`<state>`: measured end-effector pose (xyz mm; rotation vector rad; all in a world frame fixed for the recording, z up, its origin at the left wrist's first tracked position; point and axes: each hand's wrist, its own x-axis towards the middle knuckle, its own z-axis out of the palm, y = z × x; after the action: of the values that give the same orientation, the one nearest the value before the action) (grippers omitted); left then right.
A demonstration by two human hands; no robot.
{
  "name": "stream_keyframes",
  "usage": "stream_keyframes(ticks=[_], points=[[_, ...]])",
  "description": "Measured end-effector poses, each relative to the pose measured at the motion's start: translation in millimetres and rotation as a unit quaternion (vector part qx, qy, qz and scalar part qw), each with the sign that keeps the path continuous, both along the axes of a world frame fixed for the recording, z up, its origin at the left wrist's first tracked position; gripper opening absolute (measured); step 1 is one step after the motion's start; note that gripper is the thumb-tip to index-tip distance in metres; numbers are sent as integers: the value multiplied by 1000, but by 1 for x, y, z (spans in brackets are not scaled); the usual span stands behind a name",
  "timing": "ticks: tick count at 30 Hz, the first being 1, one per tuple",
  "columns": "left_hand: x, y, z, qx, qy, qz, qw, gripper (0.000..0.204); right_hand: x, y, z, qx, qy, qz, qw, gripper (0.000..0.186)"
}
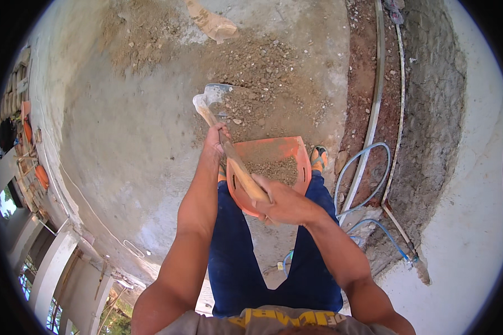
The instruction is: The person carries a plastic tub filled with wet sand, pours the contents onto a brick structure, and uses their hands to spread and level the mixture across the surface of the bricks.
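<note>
I see the left hand [216,137] and right hand [284,200] clamped around the hoe [233,156]; the pan [288,144] is part-filled with dirt [283,171], a loose heap [261,68] left on the floor [131,128].

On my feed I see an orange pan [298,147], a tan handle [236,160], a pale grey blade [214,91], brown gravel [265,70] flecked with white, a light blue hose [389,159], dark blue jeans [229,257] and a grey shirt [207,324] with yellow print.
</note>
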<state>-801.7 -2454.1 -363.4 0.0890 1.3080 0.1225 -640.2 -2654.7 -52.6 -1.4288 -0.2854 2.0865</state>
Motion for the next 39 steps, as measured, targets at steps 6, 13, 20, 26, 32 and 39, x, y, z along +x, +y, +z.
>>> stream_keyframes(ticks=[6,13,20,26,32,39], points=[[-38,-149,147,67,113,-168,977,22,-153,-157,73,-147,-184,61,970,45],[3,-164,152,82,86,-245,962,17,-167,-188,67,-132,-214,-93,963,37],[225,44,107,388,28,-340,856,28,-36,1,-106,74,-258,-308,913,40],[314,92,91,363,119,-529,758,36,59,107,-128,7,-151,-387,910,32],[249,27,109,324,193,-586,717,39,-6,61,-74,-62,-100,-409,905,27],[93,-110,174,213,201,-559,776,28,-141,-77,-3,-100,-147,-355,918,34]])
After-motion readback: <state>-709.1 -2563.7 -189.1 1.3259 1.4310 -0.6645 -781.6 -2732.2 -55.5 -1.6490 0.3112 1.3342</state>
